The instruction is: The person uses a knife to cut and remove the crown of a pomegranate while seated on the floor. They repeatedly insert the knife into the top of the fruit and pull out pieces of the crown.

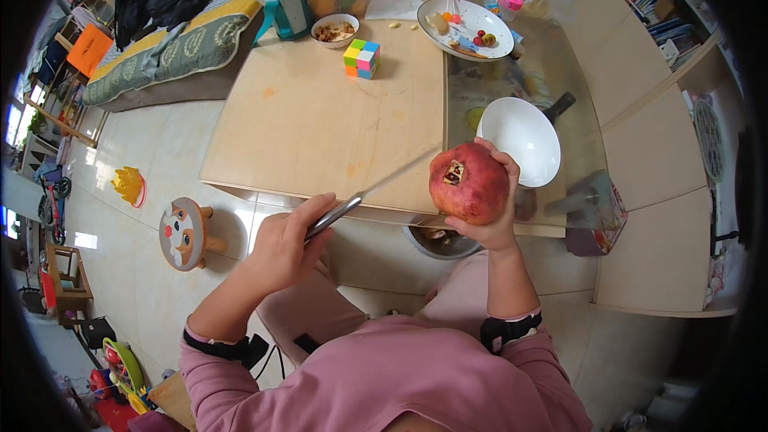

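Note:
A large red pomegranate (478, 188) sits in my right hand (499, 232), with the fingers wrapped round its right side. Its crown end, where a small squarish opening is visible, faces left. My left hand (282, 246) is closed on the metal handle of a knife (342, 212), whose thin blade points up and right toward the fruit. Between the blade tip and the pomegranate I cannot tell whether there is contact. Just behind the fruit stands a white bowl (528, 132) on the glass-covered part of the table, partly hidden by my right fingers.
On the wooden table (288, 120) are a colourful puzzle cube (362, 58), a small bowl of food (335, 30) and a teal-sleeved flask (286, 6). A plate (472, 46) holds fruit and skewers. A dark-handled utensil (560, 106) lies beside the white bowl. Below the edge is a basin (442, 248).

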The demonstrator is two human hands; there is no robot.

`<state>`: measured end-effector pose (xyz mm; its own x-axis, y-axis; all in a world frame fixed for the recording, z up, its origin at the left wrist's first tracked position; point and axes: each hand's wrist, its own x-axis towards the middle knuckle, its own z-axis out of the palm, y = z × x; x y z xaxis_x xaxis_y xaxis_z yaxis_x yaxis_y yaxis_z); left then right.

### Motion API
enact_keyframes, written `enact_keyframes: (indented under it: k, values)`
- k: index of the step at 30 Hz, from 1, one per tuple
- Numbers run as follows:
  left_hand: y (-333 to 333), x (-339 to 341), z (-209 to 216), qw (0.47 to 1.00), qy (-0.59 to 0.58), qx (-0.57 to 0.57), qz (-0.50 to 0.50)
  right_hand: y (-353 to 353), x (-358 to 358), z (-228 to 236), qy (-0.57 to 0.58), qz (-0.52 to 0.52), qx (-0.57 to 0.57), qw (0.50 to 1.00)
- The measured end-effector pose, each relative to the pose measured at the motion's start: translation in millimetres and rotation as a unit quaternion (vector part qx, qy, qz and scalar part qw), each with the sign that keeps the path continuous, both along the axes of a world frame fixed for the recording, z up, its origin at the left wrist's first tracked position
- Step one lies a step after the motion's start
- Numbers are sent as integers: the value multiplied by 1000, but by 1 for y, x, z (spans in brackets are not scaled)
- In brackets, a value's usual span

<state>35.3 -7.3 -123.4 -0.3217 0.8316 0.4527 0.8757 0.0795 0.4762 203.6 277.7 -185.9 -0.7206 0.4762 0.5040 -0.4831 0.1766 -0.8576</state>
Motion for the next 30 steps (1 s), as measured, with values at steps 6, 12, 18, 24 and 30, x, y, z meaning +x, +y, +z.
enact_keyframes:
  k: [6, 12, 18, 24, 30]
  values:
    - [-6, -29, 54, 990, 138, -23, -37, 1, 4, -13, 10, -22, 118, 993]
    - [-32, -30, 85, 979, 188, -77, -21, -11, -2, -13, -50, 40, 43, 997]
    - [-37, -23, 83, 962, 248, -110, -15, -14, -13, -8, -93, 51, 19, 994]
    - [-36, -21, 86, 943, 301, -141, -21, -12, -21, -4, -130, 19, 72, 989]
    - [-32, -22, 87, 937, 307, -163, -27, -8, -27, -5, -143, 9, 113, 983]
